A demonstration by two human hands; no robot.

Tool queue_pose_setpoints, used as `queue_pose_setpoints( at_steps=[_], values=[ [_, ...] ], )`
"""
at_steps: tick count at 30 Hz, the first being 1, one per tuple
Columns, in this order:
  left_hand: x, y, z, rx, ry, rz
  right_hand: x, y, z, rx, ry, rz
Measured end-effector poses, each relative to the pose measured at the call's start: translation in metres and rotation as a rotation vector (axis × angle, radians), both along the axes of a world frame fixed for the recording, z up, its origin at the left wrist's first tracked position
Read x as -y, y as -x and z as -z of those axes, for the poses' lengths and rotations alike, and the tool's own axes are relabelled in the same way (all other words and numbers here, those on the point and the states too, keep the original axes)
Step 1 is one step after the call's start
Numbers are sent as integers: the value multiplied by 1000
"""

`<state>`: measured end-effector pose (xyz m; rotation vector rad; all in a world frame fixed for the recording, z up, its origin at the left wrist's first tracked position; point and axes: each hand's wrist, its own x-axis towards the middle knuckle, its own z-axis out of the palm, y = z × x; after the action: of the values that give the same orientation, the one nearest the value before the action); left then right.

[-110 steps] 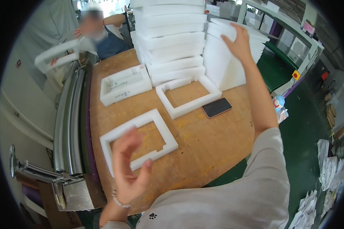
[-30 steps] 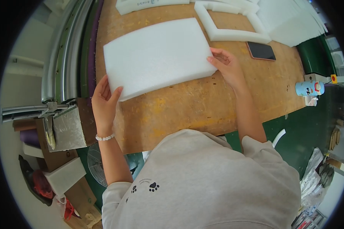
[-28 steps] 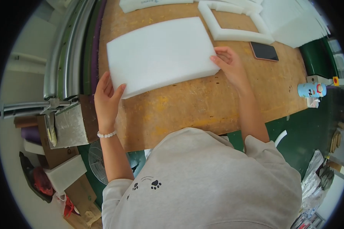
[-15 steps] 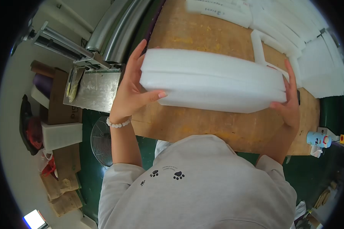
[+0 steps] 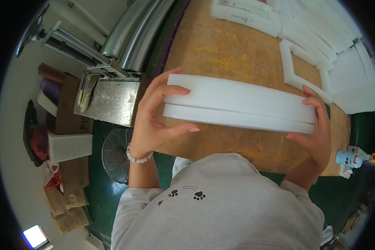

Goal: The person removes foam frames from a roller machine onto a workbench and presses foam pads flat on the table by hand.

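A long white foam block (image 5: 237, 102), with a seam along its length like two layers stacked, lies across in front of me over the wooden table. My left hand (image 5: 154, 110) grips its left end, fingers on the upper side and thumb below the near edge. At the other end, my right hand (image 5: 316, 127) curls its fingers round the corner, the thumb at the near lower edge. Whether the block touches the tabletop I cannot tell.
White foam frames (image 5: 293, 77) and a foam block with handwriting (image 5: 246, 17) stand on the wooden table (image 5: 208, 54). Metal rollers (image 5: 139, 37) are at the left, above a floor fan (image 5: 116, 156). A blue bottle (image 5: 348, 158) is at the right.
The foam block has tipped and come nearer to me, so it shows a thinner side. Both hands moved with it, and the left fingers now reach over its upper face.
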<state>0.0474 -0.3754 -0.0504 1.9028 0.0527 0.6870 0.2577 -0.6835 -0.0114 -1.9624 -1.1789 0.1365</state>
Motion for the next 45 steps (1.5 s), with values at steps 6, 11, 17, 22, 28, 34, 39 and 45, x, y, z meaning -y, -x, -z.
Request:
queue_pose_setpoints(
  at_steps=[6, 11, 17, 22, 28, 34, 39, 45],
  values=[
    [1, 6, 3, -21, -216, -93, -5, 8, 5, 135, 13, 99],
    [19, -23, 22, 317, 263, -199, -8, -21, 37, -384, -360, 100],
    [-43, -98, 32, -293, 227, -419, -94, -123, 56, -272, 69, 401],
    [-51, -108, 68, -621, -115, -479, -136, -147, 115, 321, 383, 149],
    [-42, -105, 77, -506, -180, -532, -252, -88, 136, 561, 369, -121],
    [-50, -106, 93, -483, -146, -593, -309, -44, 140, 537, 311, -106],
    [-51, -110, 77, -640, -147, -571, -305, -41, 137, 562, 322, -68],
    [-47, -110, 91, -528, -225, -607, -299, -38, 130, 510, 329, -56]
  ],
)
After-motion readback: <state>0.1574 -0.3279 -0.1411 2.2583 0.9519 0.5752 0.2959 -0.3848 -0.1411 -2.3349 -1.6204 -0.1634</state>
